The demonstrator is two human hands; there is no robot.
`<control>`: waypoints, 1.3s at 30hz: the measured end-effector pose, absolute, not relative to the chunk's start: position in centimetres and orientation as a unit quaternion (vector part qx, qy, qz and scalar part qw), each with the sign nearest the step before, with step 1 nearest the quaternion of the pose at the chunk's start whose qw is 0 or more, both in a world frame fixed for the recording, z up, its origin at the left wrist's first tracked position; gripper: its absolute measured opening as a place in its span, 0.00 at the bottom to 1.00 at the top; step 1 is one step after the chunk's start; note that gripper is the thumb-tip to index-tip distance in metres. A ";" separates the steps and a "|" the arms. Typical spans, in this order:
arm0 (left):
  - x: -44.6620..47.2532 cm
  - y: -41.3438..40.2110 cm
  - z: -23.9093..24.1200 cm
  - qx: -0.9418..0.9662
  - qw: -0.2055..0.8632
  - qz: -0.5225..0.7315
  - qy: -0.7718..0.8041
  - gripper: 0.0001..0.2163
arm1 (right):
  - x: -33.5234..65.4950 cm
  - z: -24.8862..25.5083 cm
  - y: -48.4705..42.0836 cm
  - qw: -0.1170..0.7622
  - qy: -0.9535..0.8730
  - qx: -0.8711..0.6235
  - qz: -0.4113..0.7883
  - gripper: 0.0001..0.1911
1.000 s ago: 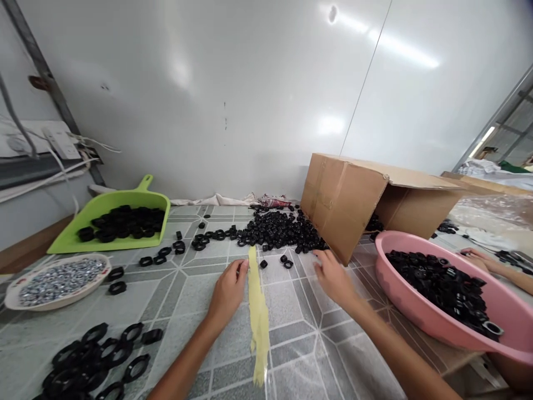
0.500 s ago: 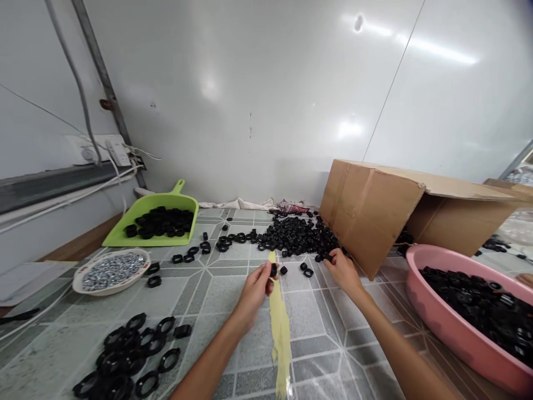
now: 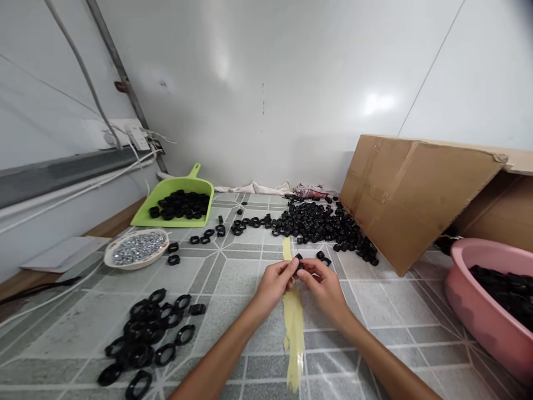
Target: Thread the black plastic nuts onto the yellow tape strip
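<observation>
Tabletop [image 3: 227, 280]: nut [image 3: 298, 266], heap [image 3: 320, 225], cardboard box [image 3: 412, 194]

**Shiny white walls, tile-look top**

Glossy white panel wall [image 3: 291, 83] straight past the fingers [image 3: 287, 270], with soft light glare [image 3: 377, 103] on it. Off to their left there's a grey rail [image 3: 62, 172], white cables [image 3: 104, 182] and a socket strip [image 3: 135, 136]. Underneath them is a grey tile-pattern surface [image 3: 233, 280].

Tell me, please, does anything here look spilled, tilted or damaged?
Yes. The brown cardboard box leans tilted, and small black plastic rings lie scattered from its base across the grey tiled table. A pale yellow strip on it looks ragged at its near end.
</observation>
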State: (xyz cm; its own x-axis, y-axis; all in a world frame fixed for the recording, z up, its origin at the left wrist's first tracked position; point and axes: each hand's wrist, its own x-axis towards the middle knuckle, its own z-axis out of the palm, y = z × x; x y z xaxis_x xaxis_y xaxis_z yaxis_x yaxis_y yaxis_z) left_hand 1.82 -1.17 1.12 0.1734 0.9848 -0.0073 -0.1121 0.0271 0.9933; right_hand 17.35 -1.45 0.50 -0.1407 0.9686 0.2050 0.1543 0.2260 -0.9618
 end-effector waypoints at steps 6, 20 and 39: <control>1.7 -1.4 1.7 0.493 0.588 0.485 0.419 0.21 | 17.2 0.0 -1.5 0.497 -0.611 -0.425 0.447 0.15; 1.6 -1.4 1.6 0.507 0.601 0.459 0.414 0.21 | 18.3 -0.1 -1.4 0.413 -0.618 -0.494 0.452 0.29; 1.3 -1.4 1.8 0.475 0.620 0.459 0.423 0.21 | 18.0 0.6 -2.0 0.387 -0.678 -0.487 0.392 0.19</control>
State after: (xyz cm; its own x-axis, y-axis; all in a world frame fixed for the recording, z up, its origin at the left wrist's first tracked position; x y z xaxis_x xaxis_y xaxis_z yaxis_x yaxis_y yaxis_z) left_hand 1.32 -1.35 1.77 0.2207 0.9713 -0.0885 -0.1682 0.1273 0.9775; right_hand 18.03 -2.02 0.60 -0.2263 0.9636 0.1426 0.3567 0.2182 -0.9084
